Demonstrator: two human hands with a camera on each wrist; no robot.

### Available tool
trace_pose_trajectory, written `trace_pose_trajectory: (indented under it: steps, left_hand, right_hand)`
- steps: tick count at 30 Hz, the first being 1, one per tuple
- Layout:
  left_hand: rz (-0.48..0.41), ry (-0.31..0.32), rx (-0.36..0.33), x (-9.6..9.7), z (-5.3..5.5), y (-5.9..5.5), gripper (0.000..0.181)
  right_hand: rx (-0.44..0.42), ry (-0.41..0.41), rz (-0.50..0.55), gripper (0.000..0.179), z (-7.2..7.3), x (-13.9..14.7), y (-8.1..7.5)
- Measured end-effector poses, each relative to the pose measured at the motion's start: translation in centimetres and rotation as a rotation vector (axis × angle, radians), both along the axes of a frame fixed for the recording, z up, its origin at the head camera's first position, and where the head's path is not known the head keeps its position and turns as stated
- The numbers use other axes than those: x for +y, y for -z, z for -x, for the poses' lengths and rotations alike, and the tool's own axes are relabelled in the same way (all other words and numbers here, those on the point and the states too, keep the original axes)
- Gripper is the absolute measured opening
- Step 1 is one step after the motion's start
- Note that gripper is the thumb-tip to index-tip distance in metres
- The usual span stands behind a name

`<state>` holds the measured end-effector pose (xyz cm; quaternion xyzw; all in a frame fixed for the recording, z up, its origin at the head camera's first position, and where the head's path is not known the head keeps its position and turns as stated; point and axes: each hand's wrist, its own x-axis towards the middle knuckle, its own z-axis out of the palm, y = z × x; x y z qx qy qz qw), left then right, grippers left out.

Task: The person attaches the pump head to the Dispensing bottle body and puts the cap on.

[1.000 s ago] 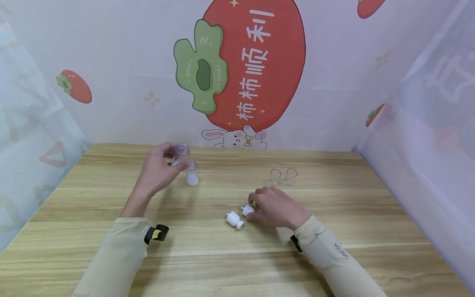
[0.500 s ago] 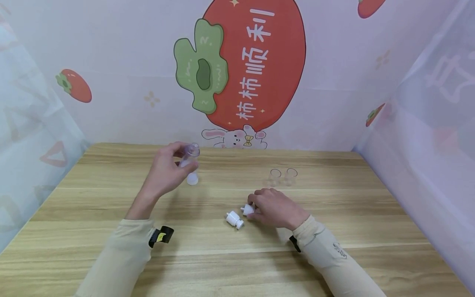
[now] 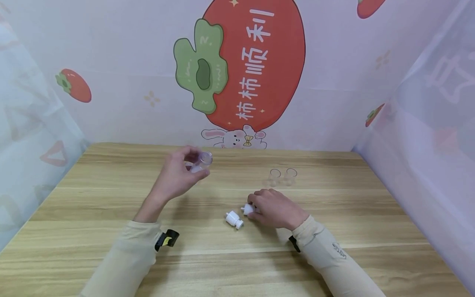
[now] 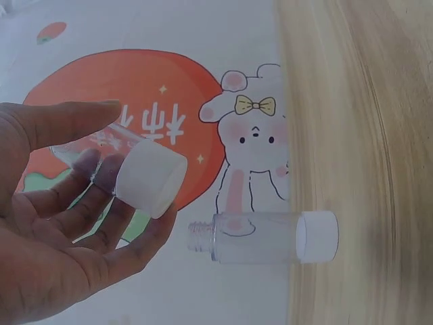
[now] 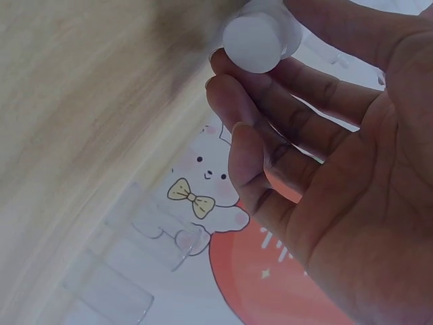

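Note:
My left hand (image 3: 174, 174) grips a small clear bottle (image 4: 139, 169) with a white base, lifted and tilted, its open neck toward the upper right in the head view. A second clear bottle (image 4: 257, 237) with a white base stands upright on the table in the left wrist view; in the head view it is hidden behind the left hand and held bottle. My right hand (image 3: 277, 208) pinches a white pump top (image 3: 248, 209) low at the table between thumb and fingers. Just left of it, another white pump top (image 3: 233, 220) lies on its side.
Two clear cylindrical caps, a left cap (image 3: 275, 177) and a right cap (image 3: 291, 176), stand beyond the right hand. The wooden table (image 3: 208, 264) ends at a printed back wall (image 3: 130, 111), with curtains at both sides.
My left hand has moved right with the bottle, tipping its neck further over, and now covers the standing bottle in the head view. The right hand has barely moved.

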<state>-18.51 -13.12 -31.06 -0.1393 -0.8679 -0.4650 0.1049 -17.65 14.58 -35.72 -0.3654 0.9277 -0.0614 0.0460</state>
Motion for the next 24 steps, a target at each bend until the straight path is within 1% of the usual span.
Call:
trace_pose_trajectory:
  steps: [7,12,19,24]
  left_hand:
    - [0.011,0.032,0.014,0.9,-0.3,0.1,0.043]
    - [0.020,0.050,0.029,1.3,-0.5,0.2,0.041]
    - [0.027,0.081,0.024,1.8,-0.6,0.5,0.039]
    - [0.055,0.096,0.033,2.3,-0.6,0.8,0.038]
  right_hand:
    - [0.019,-0.001,0.024,0.027,0.0,0.2,-0.3]
    - [0.036,0.002,0.044,0.027,0.0,0.3,-0.6]
    - [0.039,0.010,0.062,0.028,-0.1,0.5,-1.0]
    - [0.039,0.015,0.090,0.028,-0.1,0.7,-1.3]
